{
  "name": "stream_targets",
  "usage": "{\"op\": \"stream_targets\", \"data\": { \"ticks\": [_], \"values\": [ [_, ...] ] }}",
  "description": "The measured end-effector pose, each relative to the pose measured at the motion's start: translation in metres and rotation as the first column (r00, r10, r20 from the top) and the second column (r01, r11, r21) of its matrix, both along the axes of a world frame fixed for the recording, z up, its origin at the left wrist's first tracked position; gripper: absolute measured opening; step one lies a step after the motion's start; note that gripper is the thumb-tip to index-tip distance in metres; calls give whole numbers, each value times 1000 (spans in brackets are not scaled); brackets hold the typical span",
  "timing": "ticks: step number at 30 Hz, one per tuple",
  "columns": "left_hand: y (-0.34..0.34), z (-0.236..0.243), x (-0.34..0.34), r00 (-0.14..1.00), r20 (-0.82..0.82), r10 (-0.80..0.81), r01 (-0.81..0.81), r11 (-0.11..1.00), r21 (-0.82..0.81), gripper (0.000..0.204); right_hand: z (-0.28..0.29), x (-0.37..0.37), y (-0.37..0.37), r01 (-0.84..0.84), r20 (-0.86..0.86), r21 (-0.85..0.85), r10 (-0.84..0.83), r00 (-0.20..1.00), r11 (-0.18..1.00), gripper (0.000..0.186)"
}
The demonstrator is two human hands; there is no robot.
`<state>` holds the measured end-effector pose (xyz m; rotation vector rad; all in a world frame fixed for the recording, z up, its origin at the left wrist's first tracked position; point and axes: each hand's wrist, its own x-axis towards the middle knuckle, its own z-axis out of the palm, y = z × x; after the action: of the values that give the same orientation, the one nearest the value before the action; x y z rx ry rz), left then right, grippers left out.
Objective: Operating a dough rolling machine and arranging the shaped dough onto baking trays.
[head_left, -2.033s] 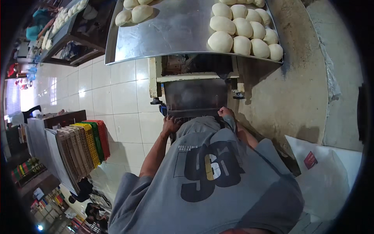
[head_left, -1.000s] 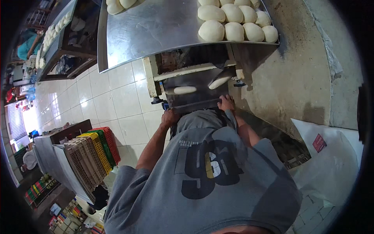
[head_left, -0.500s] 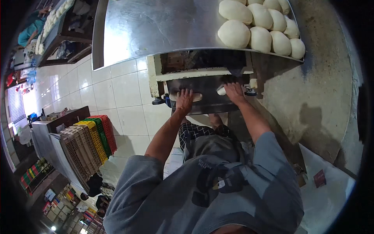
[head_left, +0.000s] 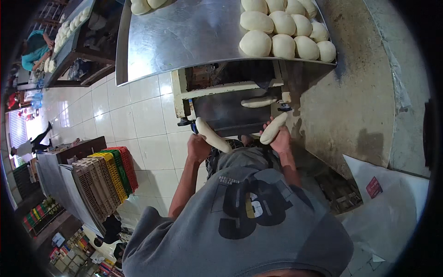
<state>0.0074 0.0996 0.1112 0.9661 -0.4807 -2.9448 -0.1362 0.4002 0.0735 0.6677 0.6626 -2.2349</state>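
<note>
We hold one dough roll in each hand, in front of the dark tray point(head_left: 219, 115).

Left side: we extend the left forearm point(head_left: 182, 187) forward and slightly inward. The left hand point(head_left: 197, 148) is at the tray's near left corner, fingers curled and gripping the left roll point(head_left: 213, 137). We note that this roll slants, far end left, near end right, toward the waist.

Right side: we angle the right forearm point(head_left: 288, 168) forward and inward. The right hand point(head_left: 283, 141) appears palm up, gripping the right roll point(head_left: 273, 129), with fingertips showing at the roll's left edge. This roll slants the opposite way, so the pair forms an open V, well apart at the far ends.

We find the third roll point(head_left: 259, 102) lying crosswise on the tray, toward its right side, just below the frame bar point(head_left: 221, 93). Beyond the bar, the metal table point(head_left: 194, 37) carries dough balls point(head_left: 256, 44), most of them grouped at its right.
</note>
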Motion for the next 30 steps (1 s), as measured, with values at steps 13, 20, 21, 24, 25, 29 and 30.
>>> {"op": "stream_targets", "data": {
  "ticks": [13, 20, 21, 24, 25, 29, 30],
  "values": [
    [16, -9, -64, 626, 719, -303, 570, -451, -686, 44, -66, -80, -69, 594, 157, 803, 947, -279, 42, 36],
    [21, -35, -76, 674, 677, -294, 459, -551, -696, 34, -89, -78, -58, 546, 174, 833, 979, -107, -88, 41],
    [18, -43, -78, 707, 662, -249, 428, -595, -681, 34, -68, -79, -58, 514, 151, 856, 978, -143, -57, 40],
    [4, -80, -85, 792, 589, -161, 323, -708, -628, 37, -12, -54, -47, 378, -95, 923, 995, 31, 76, 44],
    [-1, -93, -88, 847, 517, -122, 243, -776, -583, 39, 0, -45, -41, 379, -94, 922, 995, 31, 76, 44],
    [-5, -138, -99, 663, 725, -185, 383, -749, -541, 48, 9, -16, -23, 294, -207, 951, 902, 380, 94, 46],
    [0, -126, -104, 604, 764, -225, 425, -720, -548, 47, 5, -10, -13, 288, -181, 957, 857, 482, 41, 48]
  ]
}}
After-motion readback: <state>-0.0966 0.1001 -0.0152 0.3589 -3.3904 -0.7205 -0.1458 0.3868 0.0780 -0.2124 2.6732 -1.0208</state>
